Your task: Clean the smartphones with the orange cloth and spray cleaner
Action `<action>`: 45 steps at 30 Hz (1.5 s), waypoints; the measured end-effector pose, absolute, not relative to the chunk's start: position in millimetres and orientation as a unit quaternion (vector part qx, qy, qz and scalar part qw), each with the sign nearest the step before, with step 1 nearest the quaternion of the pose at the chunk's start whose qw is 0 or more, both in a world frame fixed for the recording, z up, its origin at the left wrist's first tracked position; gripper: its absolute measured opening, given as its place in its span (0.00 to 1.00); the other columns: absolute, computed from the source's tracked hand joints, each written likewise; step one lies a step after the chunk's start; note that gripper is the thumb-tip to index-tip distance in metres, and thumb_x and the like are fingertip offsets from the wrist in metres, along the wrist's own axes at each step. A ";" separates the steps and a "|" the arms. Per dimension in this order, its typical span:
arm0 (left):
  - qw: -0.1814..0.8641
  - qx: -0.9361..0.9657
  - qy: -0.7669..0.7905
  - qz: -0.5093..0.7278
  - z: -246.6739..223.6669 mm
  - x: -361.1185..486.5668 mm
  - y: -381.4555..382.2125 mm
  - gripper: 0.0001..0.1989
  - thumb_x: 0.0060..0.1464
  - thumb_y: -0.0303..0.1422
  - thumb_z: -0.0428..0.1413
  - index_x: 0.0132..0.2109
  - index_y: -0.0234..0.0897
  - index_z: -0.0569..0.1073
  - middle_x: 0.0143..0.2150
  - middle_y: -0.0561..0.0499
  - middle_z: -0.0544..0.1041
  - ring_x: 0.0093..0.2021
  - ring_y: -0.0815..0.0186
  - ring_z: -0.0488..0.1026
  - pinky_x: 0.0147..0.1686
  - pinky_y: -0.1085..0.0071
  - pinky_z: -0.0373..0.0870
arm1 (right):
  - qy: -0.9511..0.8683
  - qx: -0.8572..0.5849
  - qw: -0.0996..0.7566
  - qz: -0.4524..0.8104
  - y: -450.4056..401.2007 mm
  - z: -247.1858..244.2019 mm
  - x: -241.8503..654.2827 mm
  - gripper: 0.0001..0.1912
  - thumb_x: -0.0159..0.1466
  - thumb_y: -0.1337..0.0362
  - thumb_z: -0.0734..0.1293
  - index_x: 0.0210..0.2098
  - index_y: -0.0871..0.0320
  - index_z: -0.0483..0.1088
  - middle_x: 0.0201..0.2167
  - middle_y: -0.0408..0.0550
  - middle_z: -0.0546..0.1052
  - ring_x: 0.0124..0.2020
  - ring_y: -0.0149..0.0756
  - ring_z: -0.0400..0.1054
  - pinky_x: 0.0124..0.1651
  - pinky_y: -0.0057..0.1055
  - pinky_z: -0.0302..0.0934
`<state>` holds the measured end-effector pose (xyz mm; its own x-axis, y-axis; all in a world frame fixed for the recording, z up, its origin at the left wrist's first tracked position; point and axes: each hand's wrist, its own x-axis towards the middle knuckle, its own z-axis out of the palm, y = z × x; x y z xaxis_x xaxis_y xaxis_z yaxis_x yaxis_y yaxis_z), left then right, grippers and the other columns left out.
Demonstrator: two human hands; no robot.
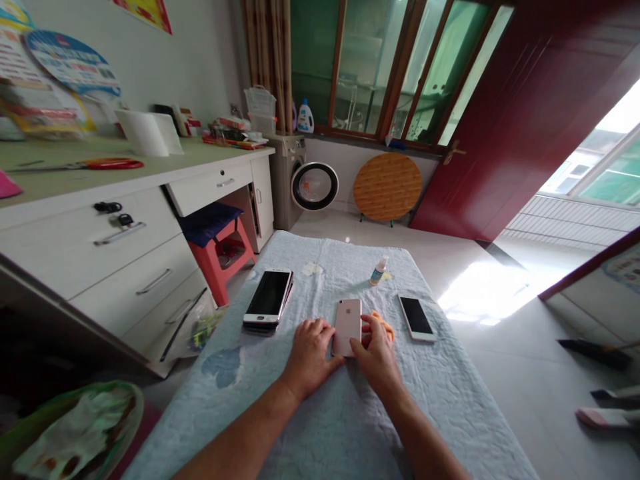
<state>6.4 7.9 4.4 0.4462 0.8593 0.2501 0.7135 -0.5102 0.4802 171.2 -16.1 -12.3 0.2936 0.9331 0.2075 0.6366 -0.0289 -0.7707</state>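
A pink smartphone (347,323), its back with the apple mark facing up, is between my two hands on the cloth-covered table (320,267). My left hand (311,350) holds its left edge, fingers curled and thumb near the lower corner. Gripping the right edge is my right hand (376,352), with the thumb on the phone's lower back. An orange cloth (384,325) shows just behind the right fingers; part of it is hidden. To the left lies a stack of phones (269,293), a white one on top. A single white phone (417,317) lies screen up at the right.
A small spray bottle (379,271) stands beyond the pink phone. Left of the table are a red stool (227,257), a desk with drawers (150,247) and a waste bin (137,413). A washing machine (285,180) with its door open stands at the back.
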 end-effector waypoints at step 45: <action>0.186 0.831 0.458 0.256 -3.3 11.8 8.9 0.18 0.58 0.24 0.45 0.51 0.39 0.72 0.49 0.47 0.73 0.48 0.60 0.67 0.52 0.61 0.63 | -0.707 -0.678 0.198 -0.038 -29.2 17.5 149.0 0.15 0.61 0.60 0.64 0.47 0.55 0.68 0.41 0.51 0.69 0.46 0.44 0.61 0.48 0.37 0.53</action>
